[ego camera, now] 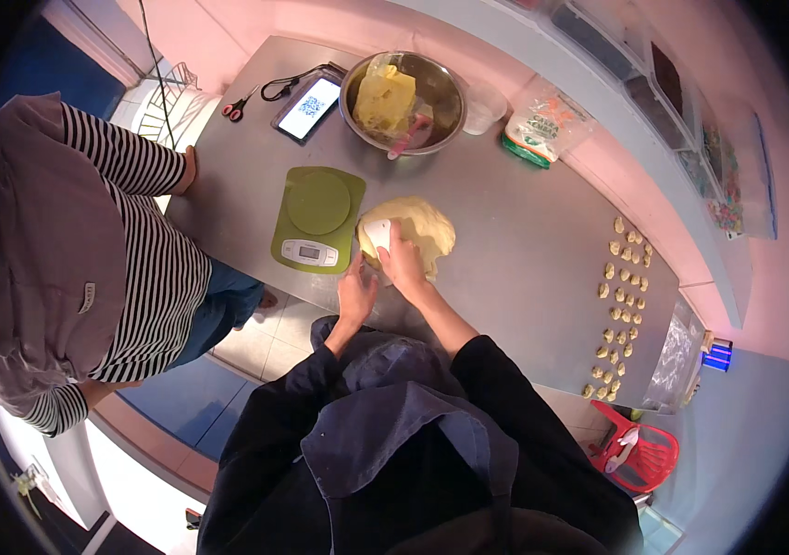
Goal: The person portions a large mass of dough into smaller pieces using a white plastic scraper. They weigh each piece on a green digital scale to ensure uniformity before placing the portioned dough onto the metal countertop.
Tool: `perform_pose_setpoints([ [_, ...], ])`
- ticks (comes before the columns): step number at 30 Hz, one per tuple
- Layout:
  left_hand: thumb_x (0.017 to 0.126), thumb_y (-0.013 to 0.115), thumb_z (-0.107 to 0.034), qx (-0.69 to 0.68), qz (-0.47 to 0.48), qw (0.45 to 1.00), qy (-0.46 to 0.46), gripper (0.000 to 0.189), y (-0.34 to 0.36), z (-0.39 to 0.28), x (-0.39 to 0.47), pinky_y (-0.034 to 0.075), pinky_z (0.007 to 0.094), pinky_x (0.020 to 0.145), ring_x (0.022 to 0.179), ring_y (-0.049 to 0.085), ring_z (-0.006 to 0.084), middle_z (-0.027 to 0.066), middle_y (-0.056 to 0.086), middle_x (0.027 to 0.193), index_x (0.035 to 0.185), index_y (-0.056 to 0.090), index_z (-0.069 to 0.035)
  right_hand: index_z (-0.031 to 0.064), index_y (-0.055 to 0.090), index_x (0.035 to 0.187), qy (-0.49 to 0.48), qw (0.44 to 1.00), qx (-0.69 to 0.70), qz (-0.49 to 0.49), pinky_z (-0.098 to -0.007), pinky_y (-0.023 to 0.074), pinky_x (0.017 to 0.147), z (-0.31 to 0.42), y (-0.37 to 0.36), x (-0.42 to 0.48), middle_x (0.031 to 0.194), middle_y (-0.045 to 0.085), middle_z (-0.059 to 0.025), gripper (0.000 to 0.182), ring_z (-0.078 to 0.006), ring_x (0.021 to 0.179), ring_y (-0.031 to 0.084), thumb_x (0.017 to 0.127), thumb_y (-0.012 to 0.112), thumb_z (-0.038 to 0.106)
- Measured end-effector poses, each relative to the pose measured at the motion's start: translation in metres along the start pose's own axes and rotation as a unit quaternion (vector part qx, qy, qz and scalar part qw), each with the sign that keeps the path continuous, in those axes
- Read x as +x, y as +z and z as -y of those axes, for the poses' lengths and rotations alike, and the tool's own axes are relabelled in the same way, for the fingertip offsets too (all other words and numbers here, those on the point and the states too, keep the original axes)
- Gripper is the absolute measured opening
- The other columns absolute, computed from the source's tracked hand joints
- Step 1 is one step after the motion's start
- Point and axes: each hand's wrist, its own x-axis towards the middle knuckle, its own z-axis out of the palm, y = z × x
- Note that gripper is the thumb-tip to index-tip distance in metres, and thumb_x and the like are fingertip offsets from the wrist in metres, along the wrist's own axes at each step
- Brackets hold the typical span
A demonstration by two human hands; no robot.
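A large flattened mound of pale yellow dough lies on the metal table in front of me. My right hand grips a white dough scraper, which rests against the left part of the dough. Beside the dough's near left edge is my left hand, fingers apart and holding nothing that I can see. Whether its fingertips touch the dough cannot be made out. Just left of the dough sits a green digital kitchen scale with nothing on its round platform.
Behind the dough stands a steel bowl containing a yellow block in plastic and a pink-handled spatula. A phone, scissors and a plastic bag lie farther back. Several small dough pieces line the right end. Another person stands left.
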Motion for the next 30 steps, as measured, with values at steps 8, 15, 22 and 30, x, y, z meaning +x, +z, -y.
perform_pose_setpoints([
  [8, 0.081, 0.073, -0.008, 0.011, -0.046, 0.999, 0.019, 0.044, 0.0, -0.008, -0.004, 0.054, 0.0366, 0.086, 0.099, 0.07, 0.0298, 0.0228, 0.069, 0.108, 0.121, 0.061, 0.005, -0.0062, 0.028, 0.136, -0.059, 0.991, 0.116, -0.025, -0.056, 0.0506, 0.072, -0.038, 0.012, -0.047, 0.087, 0.064, -0.0345, 0.065, -0.0525, 0.083, 0.062, 0.086, 0.065, 0.011],
  [15, 0.083, 0.07, -0.002, -0.068, -0.048, 0.996, -0.008, 0.026, -0.007, 0.008, -0.011, 0.056, 0.0289, 0.075, 0.085, 0.073, 0.0198, 0.0157, 0.074, 0.092, 0.109, 0.068, 0.004, -0.0039, 0.029, 0.132, -0.101, 0.991, 0.017, 0.091, -0.0554, 0.0489, 0.079, -0.024, -0.049, -0.056, 0.095, 0.063, -0.0334, 0.062, -0.0524, 0.094, 0.06, 0.086, 0.066, 0.013],
  [22, 0.086, 0.066, -0.006, 0.047, -0.028, 0.998, 0.043, 0.024, -0.026, 0.013, -0.013, 0.055, 0.0392, 0.073, 0.083, 0.07, 0.0344, 0.0226, 0.07, 0.091, 0.109, 0.07, -0.002, 0.0022, 0.045, 0.119, -0.193, 0.976, -0.09, 0.052, -0.0503, 0.0528, 0.059, 0.017, -0.063, -0.041, 0.071, 0.066, -0.0216, 0.035, -0.0428, 0.069, 0.067, 0.087, 0.057, 0.005],
  [30, 0.084, 0.069, -0.011, 0.148, 0.009, 0.984, 0.101, 0.026, -0.032, -0.006, -0.015, 0.053, 0.044, 0.072, 0.083, 0.067, 0.0393, 0.0219, 0.068, 0.088, 0.109, 0.071, -0.005, 0.0065, 0.046, 0.12, -0.261, 0.942, -0.209, 0.028, -0.0453, 0.0541, 0.055, 0.001, -0.031, -0.044, 0.072, 0.068, -0.0162, 0.035, -0.0334, 0.066, 0.07, 0.087, 0.057, 0.009],
])
